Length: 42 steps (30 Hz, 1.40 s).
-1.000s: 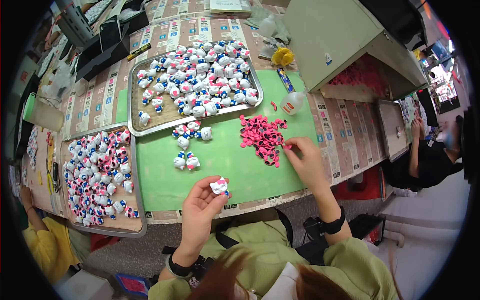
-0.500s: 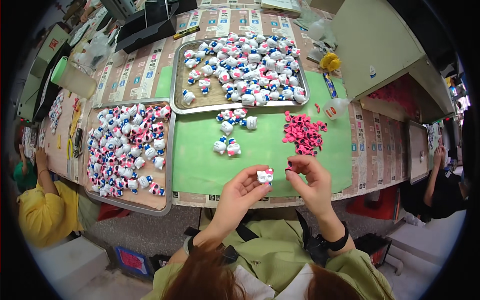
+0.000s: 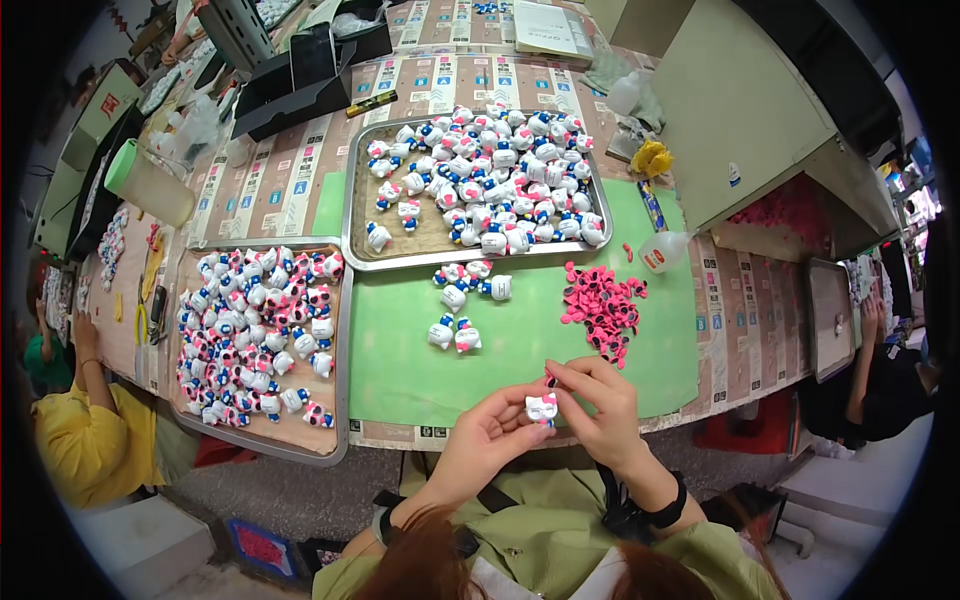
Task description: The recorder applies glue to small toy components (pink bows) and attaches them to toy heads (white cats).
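Near the front edge of the green mat, a white cat figurine (image 3: 541,408) with a pink bow is pinched between the thumb and fingers of my left hand (image 3: 490,432). Its face points up. My right hand (image 3: 603,412) has come right beside it, and its fingertips hold a small pink-and-black piece (image 3: 551,381) just above the figurine's head. Whether the two parts touch, I cannot tell. A heap of similar pink-and-black pieces (image 3: 603,308) lies beyond my right hand. Several loose figurines (image 3: 454,298) lie on the green mat (image 3: 400,385), farther off to the left.
A metal tray (image 3: 352,225) full of plain figurines stands at the back; another tray (image 3: 341,400) at left holds figurines, many with pink pieces. A squeeze bottle (image 3: 664,250) lies at right, near a grey cabinet (image 3: 740,120). Pliers (image 3: 141,318) lie far left. Other people sit at both sides.
My right hand has moved left, bringing the pink-and-black piece over to the figurine. My left hand still holds the figurine. The whole view has tilted slightly, so the table appears lower.
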Motion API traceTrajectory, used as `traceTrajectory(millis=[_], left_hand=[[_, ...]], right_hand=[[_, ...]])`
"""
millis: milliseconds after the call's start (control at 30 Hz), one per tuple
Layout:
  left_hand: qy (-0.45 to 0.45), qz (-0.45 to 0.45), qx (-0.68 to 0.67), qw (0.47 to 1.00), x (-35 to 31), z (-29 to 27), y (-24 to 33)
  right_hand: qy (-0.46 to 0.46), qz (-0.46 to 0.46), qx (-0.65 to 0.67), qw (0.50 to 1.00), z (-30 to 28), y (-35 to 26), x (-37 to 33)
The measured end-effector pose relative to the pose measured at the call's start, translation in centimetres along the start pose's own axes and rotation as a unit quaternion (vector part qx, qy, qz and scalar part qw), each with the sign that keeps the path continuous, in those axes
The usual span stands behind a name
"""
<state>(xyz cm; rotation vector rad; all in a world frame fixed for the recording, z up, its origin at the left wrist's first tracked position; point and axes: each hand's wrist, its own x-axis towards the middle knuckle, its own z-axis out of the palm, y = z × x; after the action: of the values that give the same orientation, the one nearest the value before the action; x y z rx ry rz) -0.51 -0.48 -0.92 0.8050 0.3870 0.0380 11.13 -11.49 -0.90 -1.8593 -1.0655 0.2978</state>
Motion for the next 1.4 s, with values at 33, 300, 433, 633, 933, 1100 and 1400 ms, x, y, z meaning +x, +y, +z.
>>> traceTrajectory(millis=[33, 300, 433, 633, 933, 1100, 1400], left_hand=[[-0.006, 0.004, 0.000, 1.000, 0.1, 0.0, 0.0], [-0.017, -0.008, 0.006, 1.000, 0.2, -0.2, -0.5], [-0.026, -0.003, 0.007, 1.000, 0.1, -0.2, -0.7], [-0.021, 0.001, 0.011, 1.000, 0.1, -0.2, -0.6], [0.035, 0.022, 0.032, 0.999, 0.1, -0.2, -0.5], [0.037, 0.024, 0.036, 0.998, -0.1, -0.3, -0.5], [0.047, 0.009, 0.052, 0.998, -0.2, -0.4, 0.0]], right_hand=[[-0.002, 0.003, 0.010, 1.000, -0.1, 0.0, 0.0], [-0.009, 0.018, -0.006, 1.000, 0.0, -0.4, -0.1], [-0.031, 0.019, -0.016, 0.999, -0.2, -0.4, -0.4], [-0.014, 0.025, -0.003, 1.000, -0.2, -0.3, -0.4], [0.013, -0.102, -0.055, 0.993, -0.9, -1.4, -0.8], [-0.001, -0.175, -0.099, 0.980, -0.6, -1.2, -0.5], [-0.032, -0.170, -0.124, 0.977, -0.9, -0.7, -0.9]])
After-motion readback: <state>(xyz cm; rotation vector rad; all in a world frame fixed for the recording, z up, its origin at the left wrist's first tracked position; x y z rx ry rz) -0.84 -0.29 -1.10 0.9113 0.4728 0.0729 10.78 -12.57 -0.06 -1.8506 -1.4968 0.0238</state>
